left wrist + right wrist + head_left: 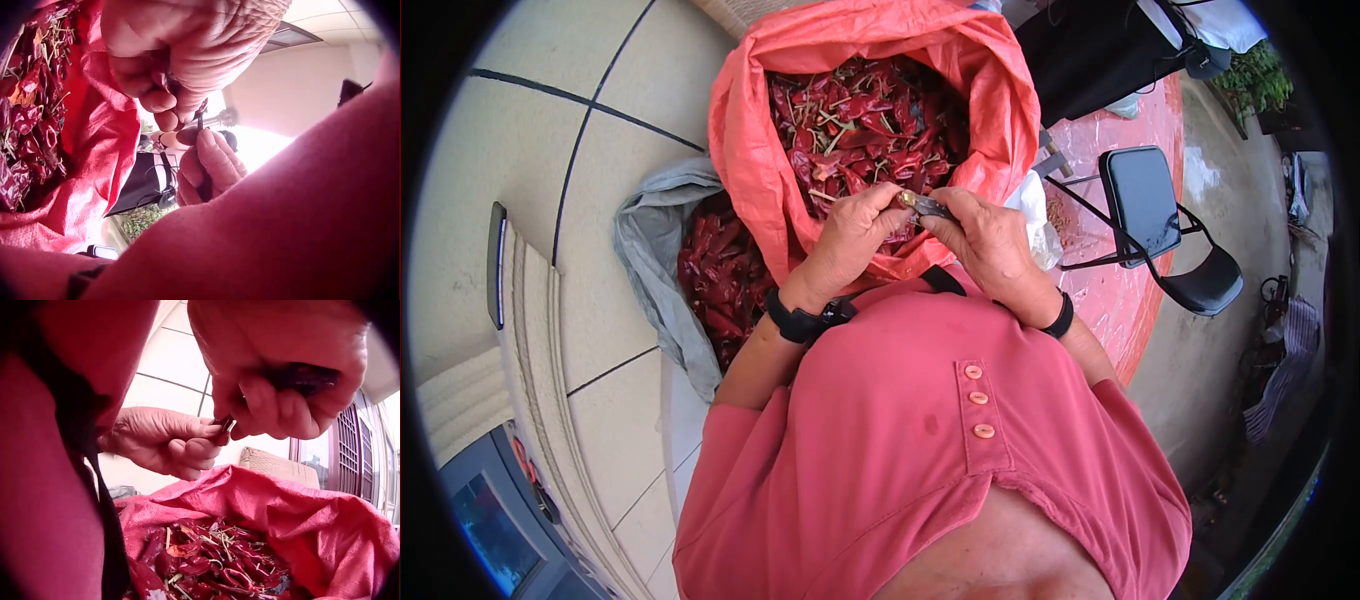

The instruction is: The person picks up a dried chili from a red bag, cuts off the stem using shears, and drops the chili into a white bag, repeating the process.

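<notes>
Both hands meet over an open red sack (745,150) full of dried red chilies (860,110). My left hand (888,203) pinches a small dried chili (217,422) between thumb and fingers; most of it is hidden. My right hand (942,216) grips small dark-handled scissors (927,208), with the blades right at the pinched chili. In the left wrist view the left hand (169,103) is above the right hand (209,165), whose fingers curl round the scissors handle (204,184). The right wrist view shows the right hand (250,422) round the handle (303,376), touching the left hand (200,440).
A grey bag (645,250) holding more red chilies (720,285) lies to the left of the sack on a tiled floor (530,140). A black folding chair (1160,215) stands to the right on a red-painted strip (1115,290). My red shirt (940,440) fills the foreground.
</notes>
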